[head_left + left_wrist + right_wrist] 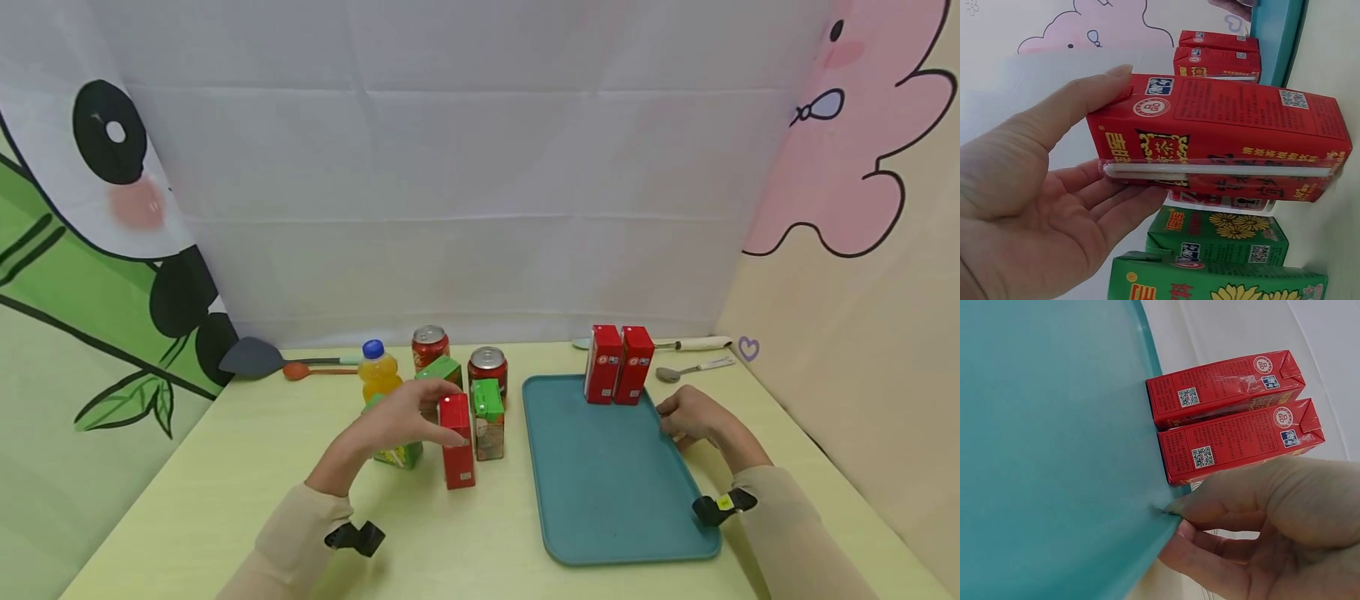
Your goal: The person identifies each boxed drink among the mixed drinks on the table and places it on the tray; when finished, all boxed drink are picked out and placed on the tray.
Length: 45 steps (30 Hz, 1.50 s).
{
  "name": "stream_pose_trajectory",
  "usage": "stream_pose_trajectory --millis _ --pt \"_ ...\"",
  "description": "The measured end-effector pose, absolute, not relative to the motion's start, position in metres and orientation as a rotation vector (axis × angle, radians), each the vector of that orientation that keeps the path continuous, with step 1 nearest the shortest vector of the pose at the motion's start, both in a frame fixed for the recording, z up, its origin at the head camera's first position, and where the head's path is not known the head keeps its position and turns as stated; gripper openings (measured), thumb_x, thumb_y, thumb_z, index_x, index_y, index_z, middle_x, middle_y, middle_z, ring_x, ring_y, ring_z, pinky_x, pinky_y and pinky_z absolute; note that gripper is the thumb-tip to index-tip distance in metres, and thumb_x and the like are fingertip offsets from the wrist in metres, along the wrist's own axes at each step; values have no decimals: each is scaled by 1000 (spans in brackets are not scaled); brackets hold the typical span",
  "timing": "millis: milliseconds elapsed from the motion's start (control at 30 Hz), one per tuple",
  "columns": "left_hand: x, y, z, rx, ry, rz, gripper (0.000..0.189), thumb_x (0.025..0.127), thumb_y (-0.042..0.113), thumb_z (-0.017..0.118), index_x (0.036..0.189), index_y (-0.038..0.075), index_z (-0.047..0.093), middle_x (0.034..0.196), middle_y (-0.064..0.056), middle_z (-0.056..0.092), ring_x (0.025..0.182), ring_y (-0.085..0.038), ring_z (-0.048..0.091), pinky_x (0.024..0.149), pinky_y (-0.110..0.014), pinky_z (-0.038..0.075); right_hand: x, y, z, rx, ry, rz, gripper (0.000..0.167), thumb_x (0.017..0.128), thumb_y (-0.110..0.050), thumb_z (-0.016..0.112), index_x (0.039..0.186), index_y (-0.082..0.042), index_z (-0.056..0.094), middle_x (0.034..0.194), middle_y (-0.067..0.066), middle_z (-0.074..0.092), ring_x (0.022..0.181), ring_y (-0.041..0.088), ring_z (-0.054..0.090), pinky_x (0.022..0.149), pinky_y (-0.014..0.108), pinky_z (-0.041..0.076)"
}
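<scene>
My left hand holds a red drink carton upright, its thumb on one side and its fingers behind. In the left wrist view a white straw in a clear sleeve runs along this carton. My right hand pinches the right rim of a teal tray; in the right wrist view the thumb lies over the edge and fingers underneath. Two more red cartons stand side by side at the tray's far end, just beyond that hand. Whether the held carton touches the table I cannot tell.
Around the left hand stand green cartons, two red cans and an orange juice bottle with a blue cap. A dark spatula and a red-brown spoon lie back left. Another spoon lies back right.
</scene>
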<state>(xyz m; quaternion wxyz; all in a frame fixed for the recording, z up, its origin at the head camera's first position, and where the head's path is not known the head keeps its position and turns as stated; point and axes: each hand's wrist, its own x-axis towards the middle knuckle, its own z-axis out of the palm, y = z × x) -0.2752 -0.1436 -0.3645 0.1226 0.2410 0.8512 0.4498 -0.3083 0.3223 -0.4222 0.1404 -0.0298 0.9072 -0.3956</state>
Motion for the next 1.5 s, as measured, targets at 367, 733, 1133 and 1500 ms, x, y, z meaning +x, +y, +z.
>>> stream_pose_trajectory --millis 367,733,1133,1500 --pt "-275 -139 -366 669 2505 1280 69 79 20 87 136 3 52 120 -6 63 104 -24 61 82 -35 57 -309 324 -425 -79 2618 -1151 47 83 7 62 126 24 52 129 38 54 95 31 65 71 46 61" --pt "-272 -130 -367 559 2551 1230 72 75 11 89 136 3 51 114 -6 66 99 -23 64 82 -39 57 -310 326 -425 -97 2614 -1167 44 85 7 61 125 24 53 129 39 54 98 33 65 71 46 61" --pt "-264 -122 -372 375 2662 1103 67 71 16 92 124 5 52 105 -2 66 93 -20 63 83 -42 57 -310 322 -428 -66 2607 -1167 46 83 8 62 125 25 52 125 38 57 97 34 66 70 46 61" --pt "-265 -121 -372 398 2670 1084 75 71 16 92 131 5 49 112 -3 66 101 -22 62 89 -45 55 -307 323 -423 -102 2611 -1188 47 81 9 61 125 26 52 129 40 53 102 41 66 69 46 61"
